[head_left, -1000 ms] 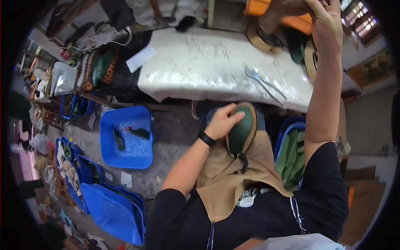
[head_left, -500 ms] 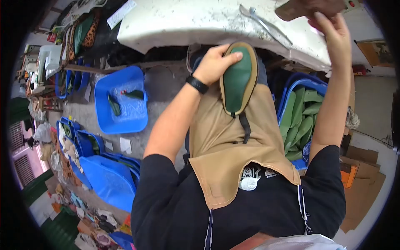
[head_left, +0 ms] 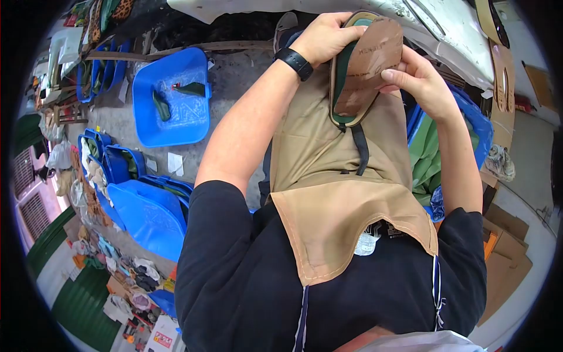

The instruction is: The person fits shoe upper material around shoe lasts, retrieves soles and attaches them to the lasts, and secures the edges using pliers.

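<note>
My left hand [head_left: 326, 39] is closed around the toe end of a shoe [head_left: 339, 82] that lies over my lap, a green sole-shaped face framed by a tan rim. A dark strap hangs from its lower end. In my right hand [head_left: 423, 85] is a brown shoe sole [head_left: 370, 67] with faint printed marks, pinched at its edge between thumb and fingers. The sole overlaps the shoe and hides much of the green face. Whether the two touch along their whole length, I cannot tell.
A white worktable [head_left: 457, 41] with a metal tool [head_left: 427, 16] stands ahead. A blue bin [head_left: 141, 97] with green shoe pieces sits on the floor at left, near more blue bins [head_left: 149, 217]. Green pieces [head_left: 425, 155] fill a bin at right. A tan apron [head_left: 346, 229] covers my lap.
My right hand has brought the brown sole from above the table down and left onto the shoe. My left hand still grips the shoe. The whole view has shifted, with less of the table showing.
</note>
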Demonstrator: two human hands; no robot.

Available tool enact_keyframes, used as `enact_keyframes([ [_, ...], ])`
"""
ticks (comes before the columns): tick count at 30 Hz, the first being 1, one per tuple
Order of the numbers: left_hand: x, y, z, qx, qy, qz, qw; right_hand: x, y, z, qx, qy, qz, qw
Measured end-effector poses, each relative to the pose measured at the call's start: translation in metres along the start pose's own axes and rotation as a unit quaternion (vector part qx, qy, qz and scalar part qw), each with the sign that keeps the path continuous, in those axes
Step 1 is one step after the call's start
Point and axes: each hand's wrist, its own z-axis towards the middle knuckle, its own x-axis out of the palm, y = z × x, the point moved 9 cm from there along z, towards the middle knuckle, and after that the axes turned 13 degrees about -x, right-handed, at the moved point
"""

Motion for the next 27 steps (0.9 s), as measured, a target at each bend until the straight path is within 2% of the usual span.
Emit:
enact_keyframes([
  [3, -0.001, 0.001, 0.0, 0.024, -0.011, 0.025, 0.999, 0.006, -0.011, -0.004, 0.044, 0.002, 0.002, 0.999],
  [13, 0.001, 0.0, 0.0, 0.038, -0.005, 0.038, 0.999, 0.005, -0.026, -0.009, 0.091, 0.004, -0.002, 0.996],
  [27, -0.002, -0.004, -0.004, 0.022, -0.008, 0.037, 0.999, 0.008, -0.024, -0.007, 0.077, -0.01, -0.022, 0.997],
])
